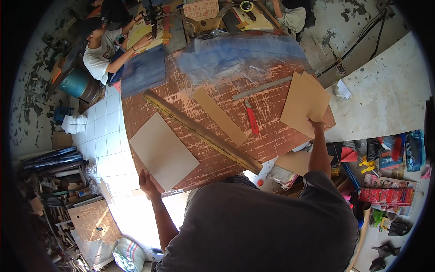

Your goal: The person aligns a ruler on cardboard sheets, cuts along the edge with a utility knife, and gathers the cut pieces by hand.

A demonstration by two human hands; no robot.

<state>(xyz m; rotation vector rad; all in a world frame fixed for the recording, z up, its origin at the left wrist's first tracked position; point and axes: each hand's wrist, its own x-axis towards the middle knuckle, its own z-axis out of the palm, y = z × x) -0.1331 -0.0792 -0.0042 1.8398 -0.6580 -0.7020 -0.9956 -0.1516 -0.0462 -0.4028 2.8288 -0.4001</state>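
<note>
Standing over a worn red-brown worktable [272,136], you reach out with both arms at once: your left hand [147,183] is at the near edge of the table, fingers touching the lower corner of a pale grey board [163,150] that lies flat there, seemingly to steady or draw it, though whether the fingers pinch it or only press on it cannot be told from this angle. Your right hand [317,124] is closed on the lower edge of a small stack of tan cardboard sheets [304,103] at the table's far right, the sheets fanned slightly and overhanging the edge, which leaves them easy to grasp from below. Between your hands a long wooden straightedge [204,132] runs diagonally across the top, parting the grey board from a narrow tan strip [220,116], a red-handled cutter [252,120] and a grey metal ruler [262,88]. Crumpled clear plastic sheeting [240,54] covers the far end, so free room lies mainly in the middle right. Another person [102,47] works at the far left corner, well apart from your reach, above a white tiled floor [102,136]
</note>
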